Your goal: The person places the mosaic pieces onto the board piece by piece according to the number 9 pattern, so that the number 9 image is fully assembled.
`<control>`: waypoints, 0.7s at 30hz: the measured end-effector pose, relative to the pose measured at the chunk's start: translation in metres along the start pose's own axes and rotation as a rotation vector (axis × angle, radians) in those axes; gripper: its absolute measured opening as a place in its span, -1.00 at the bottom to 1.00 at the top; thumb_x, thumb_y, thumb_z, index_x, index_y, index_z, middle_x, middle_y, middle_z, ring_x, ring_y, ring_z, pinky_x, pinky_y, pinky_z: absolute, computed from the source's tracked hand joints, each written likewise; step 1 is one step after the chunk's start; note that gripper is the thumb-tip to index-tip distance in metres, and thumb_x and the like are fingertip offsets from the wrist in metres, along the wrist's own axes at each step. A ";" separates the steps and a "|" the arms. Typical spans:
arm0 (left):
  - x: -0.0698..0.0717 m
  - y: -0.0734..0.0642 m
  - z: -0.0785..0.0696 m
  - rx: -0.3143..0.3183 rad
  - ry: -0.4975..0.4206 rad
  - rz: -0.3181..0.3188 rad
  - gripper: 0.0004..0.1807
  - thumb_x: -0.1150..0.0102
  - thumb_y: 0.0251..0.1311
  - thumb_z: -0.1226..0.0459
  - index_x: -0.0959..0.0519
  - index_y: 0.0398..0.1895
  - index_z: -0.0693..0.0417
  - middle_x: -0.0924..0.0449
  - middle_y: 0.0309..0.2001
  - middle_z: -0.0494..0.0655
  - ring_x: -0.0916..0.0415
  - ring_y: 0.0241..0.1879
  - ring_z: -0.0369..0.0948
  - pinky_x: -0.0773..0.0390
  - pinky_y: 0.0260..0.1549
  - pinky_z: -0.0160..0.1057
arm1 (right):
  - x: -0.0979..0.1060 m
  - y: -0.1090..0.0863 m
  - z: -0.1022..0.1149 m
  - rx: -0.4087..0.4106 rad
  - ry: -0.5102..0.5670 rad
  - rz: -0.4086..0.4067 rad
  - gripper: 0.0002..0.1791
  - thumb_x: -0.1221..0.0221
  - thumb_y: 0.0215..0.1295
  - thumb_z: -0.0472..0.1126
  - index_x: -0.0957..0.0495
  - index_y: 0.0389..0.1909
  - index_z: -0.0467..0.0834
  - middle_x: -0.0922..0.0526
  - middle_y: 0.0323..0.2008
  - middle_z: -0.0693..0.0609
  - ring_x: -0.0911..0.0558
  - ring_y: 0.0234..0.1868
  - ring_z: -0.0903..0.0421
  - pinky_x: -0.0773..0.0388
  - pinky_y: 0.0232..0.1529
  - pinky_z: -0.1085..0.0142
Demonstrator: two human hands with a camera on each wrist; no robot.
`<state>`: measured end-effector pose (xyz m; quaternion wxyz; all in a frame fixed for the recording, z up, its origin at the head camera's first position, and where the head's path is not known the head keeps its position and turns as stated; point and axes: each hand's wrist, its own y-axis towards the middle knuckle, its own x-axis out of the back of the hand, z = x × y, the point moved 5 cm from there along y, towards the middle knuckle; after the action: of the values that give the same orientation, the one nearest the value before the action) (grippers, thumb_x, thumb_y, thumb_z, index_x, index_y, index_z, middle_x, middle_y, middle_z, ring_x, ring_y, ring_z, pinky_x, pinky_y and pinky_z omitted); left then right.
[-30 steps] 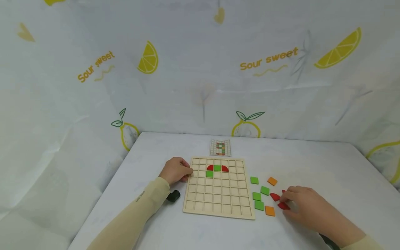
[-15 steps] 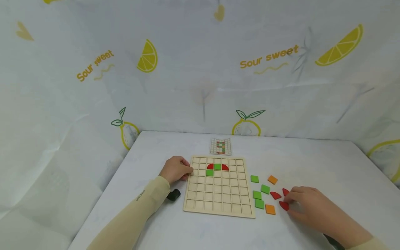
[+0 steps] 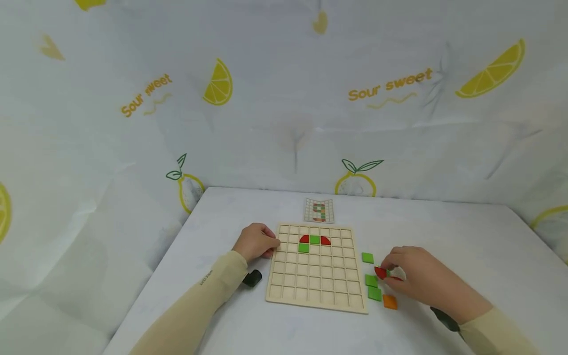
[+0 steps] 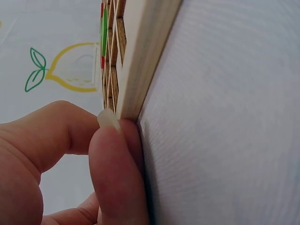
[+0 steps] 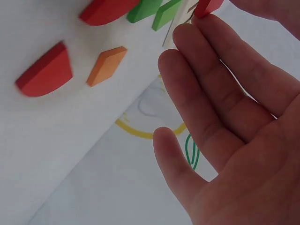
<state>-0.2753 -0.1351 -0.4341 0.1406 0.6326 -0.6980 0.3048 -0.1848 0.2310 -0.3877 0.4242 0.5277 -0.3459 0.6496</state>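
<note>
A square wooden grid board [image 3: 306, 283] lies on the table with two red quarter-circle pieces and two green squares in its upper cells. At its left edge my left hand [image 3: 255, 241] pinches the rim; the left wrist view shows thumb and finger at the board's side [image 4: 145, 61]. My right hand [image 3: 417, 273] holds a red quarter-circle piece [image 3: 380, 273] by its fingertips, right of the board. The right wrist view shows that red piece [image 5: 208, 6] at the fingertips, partly cut off by the frame. More loose pieces lie partly hidden under this hand.
Loose green squares [image 3: 374, 294] and an orange square [image 3: 390, 301] lie along the board's right side. Behind the board stands a small pattern card [image 3: 309, 212] with a coloured grid design. A lemon-printed white cloth [image 3: 284, 98] rises at the table's back edge.
My right hand has picked up a red quarter-circle piece and moved left and slightly away with it, toward the board. My left hand stays at the board's edge. The head view has shifted slightly.
</note>
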 end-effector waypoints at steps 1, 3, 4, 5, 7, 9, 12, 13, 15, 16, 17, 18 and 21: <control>0.000 0.000 0.001 0.002 -0.002 0.001 -0.81 -0.46 0.26 0.23 -0.66 -0.18 0.09 -0.75 -0.36 -0.06 -0.65 -0.52 -0.28 -0.64 -0.47 -0.37 | 0.001 0.006 0.004 0.018 0.007 -0.002 -0.79 -0.59 0.16 -0.11 -0.77 -0.24 0.11 -0.66 -0.30 0.31 -0.60 -0.26 0.27 -0.67 -0.17 0.26; 0.000 0.002 0.002 0.001 -0.001 0.003 -0.82 -0.46 0.26 0.23 -0.66 -0.18 0.09 -0.75 -0.37 -0.07 -0.65 -0.53 -0.29 -0.64 -0.47 -0.38 | 0.001 0.018 0.010 0.025 0.029 0.013 -0.81 -0.57 0.19 -0.11 -0.78 -0.22 0.08 -0.69 -0.27 0.28 -0.63 -0.22 0.25 -0.69 -0.13 0.23; 0.000 0.002 0.002 -0.001 0.000 0.003 -0.82 -0.46 0.26 0.23 -0.66 -0.19 0.08 -0.75 -0.38 -0.07 -0.64 -0.53 -0.29 -0.63 -0.48 -0.38 | 0.001 0.024 0.014 0.021 0.036 0.018 -0.82 -0.57 0.20 -0.10 -0.78 -0.22 0.08 -0.69 -0.26 0.27 -0.63 -0.22 0.25 -0.69 -0.14 0.24; 0.000 0.002 0.002 -0.003 0.001 0.002 -0.82 -0.46 0.26 0.23 -0.66 -0.19 0.08 -0.75 -0.38 -0.08 -0.64 -0.54 -0.29 -0.63 -0.48 -0.38 | 0.001 0.029 0.017 0.022 0.052 0.023 -0.81 -0.56 0.21 -0.10 -0.78 -0.20 0.07 -0.69 -0.25 0.26 -0.62 -0.22 0.23 -0.69 -0.17 0.26; 0.000 0.003 0.002 -0.006 0.000 0.003 -0.82 -0.46 0.25 0.23 -0.66 -0.19 0.08 -0.75 -0.38 -0.08 -0.63 -0.54 -0.30 -0.62 -0.48 -0.39 | 0.000 0.041 0.025 0.040 0.070 0.024 -0.82 -0.56 0.22 -0.09 -0.78 -0.20 0.05 -0.70 -0.24 0.24 -0.63 -0.21 0.22 -0.68 -0.16 0.26; 0.000 0.002 0.003 -0.006 -0.004 0.002 -0.82 -0.46 0.25 0.23 -0.66 -0.20 0.07 -0.75 -0.38 -0.08 -0.63 -0.55 -0.30 -0.62 -0.48 -0.38 | -0.004 0.052 0.033 0.052 0.084 0.022 -0.82 -0.55 0.23 -0.09 -0.79 -0.19 0.05 -0.69 -0.24 0.24 -0.63 -0.20 0.23 -0.68 -0.14 0.25; 0.000 0.001 0.001 -0.005 -0.009 0.000 -0.83 -0.45 0.25 0.24 -0.66 -0.20 0.07 -0.75 -0.38 -0.08 -0.64 -0.55 -0.29 -0.62 -0.47 -0.38 | -0.009 0.068 0.046 0.103 0.074 0.006 -0.84 -0.55 0.24 -0.09 -0.79 -0.20 0.05 -0.69 -0.26 0.26 -0.64 -0.19 0.24 -0.70 -0.05 0.19; 0.001 0.001 0.001 -0.003 -0.010 -0.001 -0.83 -0.45 0.24 0.24 -0.65 -0.20 0.08 -0.75 -0.38 -0.08 -0.65 -0.55 -0.29 -0.62 -0.46 -0.37 | -0.010 0.073 0.051 0.114 0.071 0.003 -0.84 -0.54 0.25 -0.09 -0.80 -0.20 0.05 -0.69 -0.26 0.26 -0.64 -0.18 0.25 -0.69 -0.01 0.17; 0.001 0.000 0.001 0.001 -0.009 -0.003 -0.83 -0.46 0.24 0.24 -0.66 -0.20 0.07 -0.75 -0.39 -0.08 -0.65 -0.55 -0.29 -0.62 -0.46 -0.37 | -0.014 0.081 0.060 0.134 0.065 -0.001 -0.85 -0.54 0.26 -0.09 -0.81 -0.19 0.04 -0.70 -0.26 0.26 -0.64 -0.18 0.26 -0.68 0.09 0.10; 0.001 0.000 0.002 0.002 -0.007 -0.003 -0.83 -0.46 0.24 0.24 -0.65 -0.20 0.07 -0.75 -0.39 -0.08 -0.65 -0.54 -0.29 -0.62 -0.46 -0.37 | -0.014 0.085 0.064 0.146 0.064 -0.004 -0.86 -0.53 0.26 -0.09 -0.81 -0.20 0.03 -0.71 -0.26 0.26 -0.64 -0.18 0.25 -0.67 0.12 0.06; 0.001 0.000 0.002 0.003 -0.008 -0.004 -0.83 -0.47 0.25 0.24 -0.66 -0.20 0.07 -0.75 -0.39 -0.09 -0.65 -0.54 -0.29 -0.62 -0.47 -0.38 | -0.015 0.088 0.069 0.155 0.066 -0.007 -0.87 -0.52 0.27 -0.11 -0.81 -0.20 0.02 -0.71 -0.26 0.24 -0.64 -0.19 0.24 -0.65 0.17 0.02; 0.001 0.001 0.002 0.000 -0.007 -0.004 -0.83 -0.47 0.25 0.24 -0.66 -0.20 0.06 -0.75 -0.39 -0.09 -0.65 -0.54 -0.29 -0.62 -0.47 -0.38 | -0.015 0.091 0.073 0.166 0.066 -0.013 -0.88 -0.52 0.27 -0.12 -0.81 -0.21 0.01 -0.72 -0.26 0.24 -0.64 -0.19 0.24 -0.63 0.21 -0.02; 0.001 0.001 0.001 -0.010 -0.013 0.001 -0.82 -0.47 0.25 0.24 -0.66 -0.21 0.07 -0.75 -0.39 -0.09 -0.65 -0.54 -0.29 -0.62 -0.48 -0.38 | -0.015 0.098 0.086 0.195 0.058 -0.028 -0.90 -0.50 0.26 -0.14 -0.81 -0.24 0.01 -0.74 -0.26 0.23 -0.64 -0.21 0.24 -0.60 0.25 -0.07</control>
<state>-0.2763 -0.1363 -0.4349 0.1392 0.6334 -0.7008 0.2972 -0.2391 0.1115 -0.3854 0.3898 0.5524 -0.2614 0.6889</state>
